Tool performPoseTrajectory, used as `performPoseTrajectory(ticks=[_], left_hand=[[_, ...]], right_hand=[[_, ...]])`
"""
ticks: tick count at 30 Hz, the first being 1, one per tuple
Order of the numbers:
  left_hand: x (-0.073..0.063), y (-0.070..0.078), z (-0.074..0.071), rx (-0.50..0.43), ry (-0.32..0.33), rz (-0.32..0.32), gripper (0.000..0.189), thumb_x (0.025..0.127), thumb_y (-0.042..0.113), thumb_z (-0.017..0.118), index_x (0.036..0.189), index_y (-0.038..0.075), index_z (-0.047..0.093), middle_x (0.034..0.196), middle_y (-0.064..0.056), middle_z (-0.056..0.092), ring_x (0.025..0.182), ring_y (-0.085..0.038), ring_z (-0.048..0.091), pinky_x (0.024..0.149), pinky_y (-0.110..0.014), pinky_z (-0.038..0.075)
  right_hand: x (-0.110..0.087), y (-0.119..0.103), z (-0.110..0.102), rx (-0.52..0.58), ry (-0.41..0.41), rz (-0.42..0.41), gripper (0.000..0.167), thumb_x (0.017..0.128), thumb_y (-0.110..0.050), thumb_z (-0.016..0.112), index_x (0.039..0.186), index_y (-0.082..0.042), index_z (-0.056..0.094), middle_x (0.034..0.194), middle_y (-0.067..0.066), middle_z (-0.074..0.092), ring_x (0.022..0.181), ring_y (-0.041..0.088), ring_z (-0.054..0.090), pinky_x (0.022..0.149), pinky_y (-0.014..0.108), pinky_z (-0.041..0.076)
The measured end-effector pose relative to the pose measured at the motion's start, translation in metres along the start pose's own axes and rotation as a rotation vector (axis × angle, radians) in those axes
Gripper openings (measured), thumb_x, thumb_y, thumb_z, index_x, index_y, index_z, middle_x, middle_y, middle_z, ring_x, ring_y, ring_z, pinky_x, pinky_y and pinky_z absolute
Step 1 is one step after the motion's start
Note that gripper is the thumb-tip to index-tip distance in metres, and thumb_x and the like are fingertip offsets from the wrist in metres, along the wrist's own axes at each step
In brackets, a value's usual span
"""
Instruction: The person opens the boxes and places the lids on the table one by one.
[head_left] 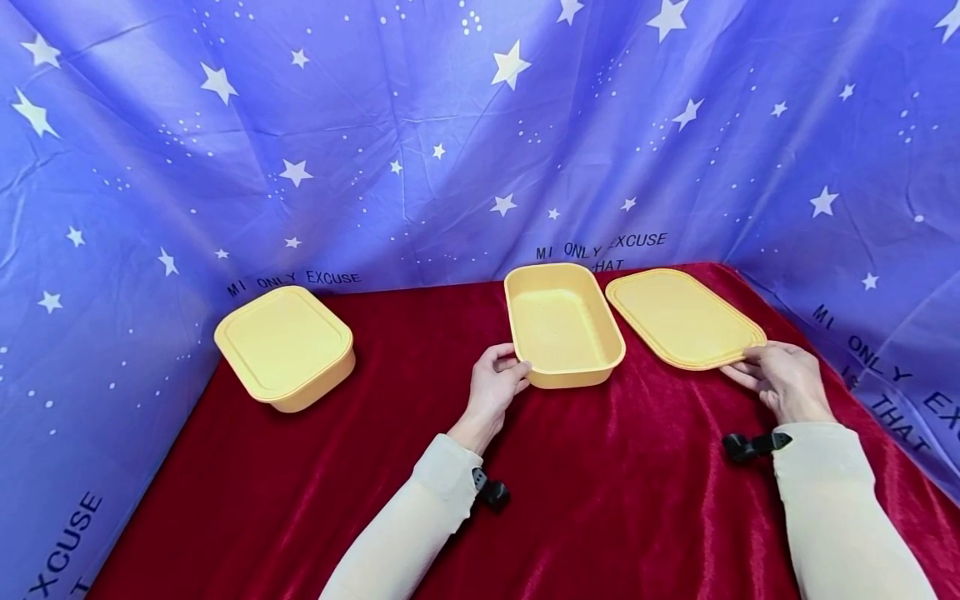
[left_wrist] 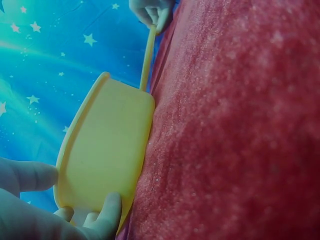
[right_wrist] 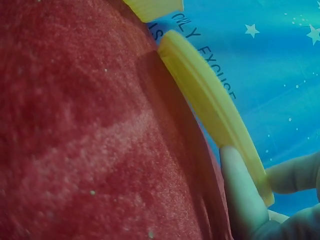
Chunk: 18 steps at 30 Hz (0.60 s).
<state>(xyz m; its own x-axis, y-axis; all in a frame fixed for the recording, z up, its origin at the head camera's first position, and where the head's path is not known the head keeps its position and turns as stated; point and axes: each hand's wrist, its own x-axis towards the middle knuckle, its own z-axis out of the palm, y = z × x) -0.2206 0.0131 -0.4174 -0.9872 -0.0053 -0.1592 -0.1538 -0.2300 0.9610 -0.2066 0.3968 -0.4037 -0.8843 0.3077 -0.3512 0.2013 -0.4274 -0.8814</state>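
My left hand (head_left: 495, 383) grips the near left corner of an open yellow box (head_left: 558, 333), thumb at the rim and fingers along its side. In the left wrist view the box (left_wrist: 107, 140) stands close over the red cloth. With my right hand (head_left: 787, 375) I pinch a flat yellow lid (head_left: 686, 317) at its near right corner. The right wrist view shows that lid (right_wrist: 215, 110) edge-on, its held end raised from the cloth. The lid's left edge lies right beside the box's right rim.
A second yellow box with its lid on (head_left: 288, 346) sits at the left of the table. Dark red velvet cloth (head_left: 600, 500) covers the table. A blue star-printed curtain (head_left: 420, 125) hangs behind it and at both sides.
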Motion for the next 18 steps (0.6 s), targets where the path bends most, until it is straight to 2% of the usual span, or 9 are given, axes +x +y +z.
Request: performPoseTrajectory(ticks=[7,14,18], left_hand=[[0.0,0.0003,-0.0005,0.005,0.0,0.001,0.039,0.08,-0.006,0.068,0.117,0.0,0.059,0.087,-0.008,0.052,0.077,-0.02,0.061,0.08,-0.04,0.055],[-0.0005,0.0003,-0.0002,0.005,0.0,0.0,0.038,0.08,-0.006,0.068,0.117,0.0,0.059,0.087,-0.008,0.052,0.077,-0.02,0.061,0.08,-0.039,0.055],[-0.001,0.0006,0.0003,0.002,0.0,-0.001,0.039,0.081,-0.006,0.068,0.117,0.0,0.059,0.087,-0.008,0.052,0.076,-0.019,0.06,0.081,-0.04,0.055]], right_hand=[[-0.0022,-0.0034,-0.0002,-0.109,-0.089,0.054,0.017,0.086,0.013,0.046,0.09,-0.002,0.053,0.08,0.006,0.063,0.07,0.022,0.067,0.073,0.037,0.056],[-0.0009,-0.0028,-0.0009,-0.141,-0.151,0.088,0.023,0.085,0.016,0.044,0.103,0.002,0.041,0.084,0.005,0.06,0.075,0.022,0.066,0.078,0.038,0.055],[-0.0006,-0.0016,-0.0005,-0.195,-0.17,0.096,0.019,0.087,0.013,0.044,0.103,0.003,0.041,0.084,0.008,0.058,0.074,0.021,0.067,0.078,0.037,0.055]])
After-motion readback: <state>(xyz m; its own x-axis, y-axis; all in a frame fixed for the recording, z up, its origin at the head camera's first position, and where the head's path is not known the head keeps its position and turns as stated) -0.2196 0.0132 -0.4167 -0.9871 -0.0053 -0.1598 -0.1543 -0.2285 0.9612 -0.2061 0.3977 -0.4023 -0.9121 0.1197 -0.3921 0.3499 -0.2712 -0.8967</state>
